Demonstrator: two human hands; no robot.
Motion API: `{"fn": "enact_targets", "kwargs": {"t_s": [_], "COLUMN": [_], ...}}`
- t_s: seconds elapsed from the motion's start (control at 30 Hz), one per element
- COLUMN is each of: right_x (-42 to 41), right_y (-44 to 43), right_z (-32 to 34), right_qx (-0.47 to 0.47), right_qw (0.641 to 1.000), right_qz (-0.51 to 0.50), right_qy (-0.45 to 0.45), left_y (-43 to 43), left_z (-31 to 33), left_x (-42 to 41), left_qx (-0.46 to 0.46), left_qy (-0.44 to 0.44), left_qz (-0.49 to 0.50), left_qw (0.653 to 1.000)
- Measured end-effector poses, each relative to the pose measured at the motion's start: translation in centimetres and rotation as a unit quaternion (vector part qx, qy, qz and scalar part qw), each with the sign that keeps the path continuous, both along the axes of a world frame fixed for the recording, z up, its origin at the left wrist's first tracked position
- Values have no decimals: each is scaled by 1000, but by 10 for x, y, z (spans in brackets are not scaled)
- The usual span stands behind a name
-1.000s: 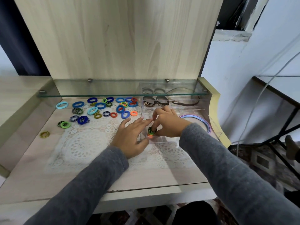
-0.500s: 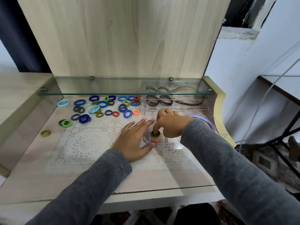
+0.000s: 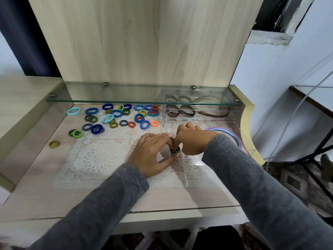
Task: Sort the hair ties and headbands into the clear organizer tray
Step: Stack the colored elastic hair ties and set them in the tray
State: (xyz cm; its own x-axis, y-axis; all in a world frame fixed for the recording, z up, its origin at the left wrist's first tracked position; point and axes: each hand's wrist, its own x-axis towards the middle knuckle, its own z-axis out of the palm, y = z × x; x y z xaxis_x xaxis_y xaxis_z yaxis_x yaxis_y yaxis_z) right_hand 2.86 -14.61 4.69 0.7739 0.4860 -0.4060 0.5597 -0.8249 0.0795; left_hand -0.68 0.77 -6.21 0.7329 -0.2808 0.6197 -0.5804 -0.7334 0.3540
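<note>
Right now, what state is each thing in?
stack of hair ties: standing in the near-left corner of the clear organizer tray.
right hand: fingers curled on the stack.
left hand: fingers fairly straight, against that corner.
dark headbands: in the back compartment.
pastel headbands: in the right compartment.
loose hair ties: scattered on the table, unsorted.

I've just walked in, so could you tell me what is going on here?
A person is filling a clear organizer tray. The right hand pinches a stack of hair ties at the tray's near-left corner, and the left hand touches it. Many loose hair ties lie on the lace mat; brown headbands sit in the rear compartment.
</note>
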Motion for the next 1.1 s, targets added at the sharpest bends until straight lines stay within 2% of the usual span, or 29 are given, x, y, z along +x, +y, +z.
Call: {"fn": "enact_targets", "kwargs": {"t_s": [0.13, 0.27, 0.4, 0.53, 0.7, 1.1], "right_x": [3, 4, 8, 17, 11, 0], "right_y": [1, -5, -10, -13, -17, -7], "right_z": [0, 3, 5, -2, -16, -25], "right_qx": [-17, 15, 108, 211, 153, 83], "right_qw": [1000, 999, 993, 974, 980, 981], "right_qz": [-15, -17, -20, -64, -77, 16], "right_qy": [15, 42, 30, -56, -105, -176], "left_y": [1, 2, 2, 1, 0, -1], "left_z": [-3, -4, -3, -2, 0, 3], "left_x": [2, 2, 1, 0, 0, -1], "left_qx": [13, 16, 11, 6, 7, -3], "left_qy": [5, 18, 23, 22, 17, 19], "left_qz": [-9, -9, -10, -16, -19, -3], "left_qw": [1000, 1000, 1000, 1000, 1000, 1000]}}
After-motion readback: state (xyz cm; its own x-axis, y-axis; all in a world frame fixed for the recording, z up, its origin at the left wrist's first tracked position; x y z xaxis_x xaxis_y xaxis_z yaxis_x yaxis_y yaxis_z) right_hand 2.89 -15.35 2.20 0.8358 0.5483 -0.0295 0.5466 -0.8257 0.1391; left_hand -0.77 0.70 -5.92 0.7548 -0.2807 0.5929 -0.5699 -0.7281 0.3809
